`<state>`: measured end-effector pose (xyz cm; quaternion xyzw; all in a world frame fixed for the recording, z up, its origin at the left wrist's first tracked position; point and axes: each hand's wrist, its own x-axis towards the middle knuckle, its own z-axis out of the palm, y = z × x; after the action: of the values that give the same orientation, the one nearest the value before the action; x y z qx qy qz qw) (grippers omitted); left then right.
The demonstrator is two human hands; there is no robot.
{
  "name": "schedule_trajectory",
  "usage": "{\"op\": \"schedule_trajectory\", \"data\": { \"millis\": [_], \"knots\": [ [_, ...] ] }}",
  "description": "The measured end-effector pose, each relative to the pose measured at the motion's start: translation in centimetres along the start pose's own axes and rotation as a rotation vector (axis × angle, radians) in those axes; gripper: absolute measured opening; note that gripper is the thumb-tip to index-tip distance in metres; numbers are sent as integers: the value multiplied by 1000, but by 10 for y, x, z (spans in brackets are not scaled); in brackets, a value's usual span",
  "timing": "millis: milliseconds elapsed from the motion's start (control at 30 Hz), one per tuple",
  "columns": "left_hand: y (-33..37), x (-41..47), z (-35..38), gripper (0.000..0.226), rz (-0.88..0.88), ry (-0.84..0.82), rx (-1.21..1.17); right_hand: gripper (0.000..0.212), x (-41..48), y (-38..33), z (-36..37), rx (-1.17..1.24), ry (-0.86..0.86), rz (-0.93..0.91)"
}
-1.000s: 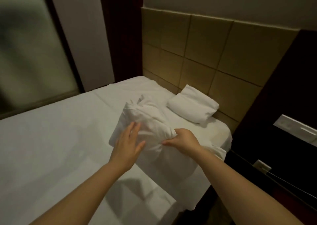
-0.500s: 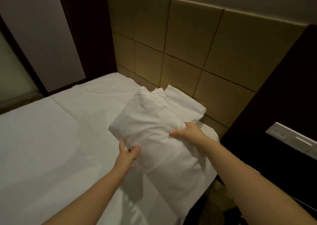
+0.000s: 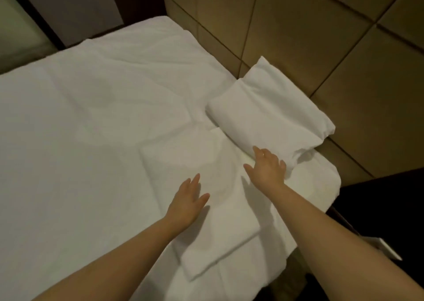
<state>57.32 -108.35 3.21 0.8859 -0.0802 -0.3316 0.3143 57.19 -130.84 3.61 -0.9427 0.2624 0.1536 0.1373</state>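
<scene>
A: Qty of pillows?
B: Counted 2. Item 1, flat pillow (image 3: 206, 220): white fabric case, soft, low, approx. rectangular. Lay flat on the bed sheet (image 3: 80, 128) by the near right corner, lengthwise toward the headboard (image 3: 298, 36). Item 2, plump pillow (image 3: 270, 117): white, thicker, rounded edges, folded-over look, case end gathered at right. Lay crosswise agst the headboard, touching the far end of item 1.
A: Hands?
B: Logged 2, bare, both spread wide, nothing gripped. First, left hand (image 3: 188, 202): fingers straight, palm down, pressed flat on item 1, mid-surface. Second, right hand (image 3: 266, 168): fingers straight & fanned, palm down, at the junction of both pillows, fingertips agst the near edge of item 2.
A: Other stock?
B: Noted 1 bed sheet: white, smooth, w/ shallow creases. Noted 1 headboard: tan padded panels, square, dark seams between. Noted 1 dark cabinet (image 3: 385, 197): matte, beside the bed at right. Noted 1 small white panel (image 3: 387, 251) at right edge; type not made out.
</scene>
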Motion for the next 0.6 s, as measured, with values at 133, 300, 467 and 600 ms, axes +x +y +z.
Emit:
{"op": "schedule_trajectory", "data": {
  "millis": [133, 300, 467, 600],
  "knots": [
    [62, 69, 20, 66, 6, -57, -120, 61, 64, 33, -11, 26, 93, -7],
    [124, 157, 42, 69, -64, -130, -368, 58, 139, 75, -20, 1, 166, 49],
    [139, 213, 66, 92, -311, 58, -750, 58, 163, 92, 7, 97, 38, 28],
    [132, 231, 76, 109, -431, 211, -806, 48, 159, 102, -7, 254, 517, 68]
  ]
}}
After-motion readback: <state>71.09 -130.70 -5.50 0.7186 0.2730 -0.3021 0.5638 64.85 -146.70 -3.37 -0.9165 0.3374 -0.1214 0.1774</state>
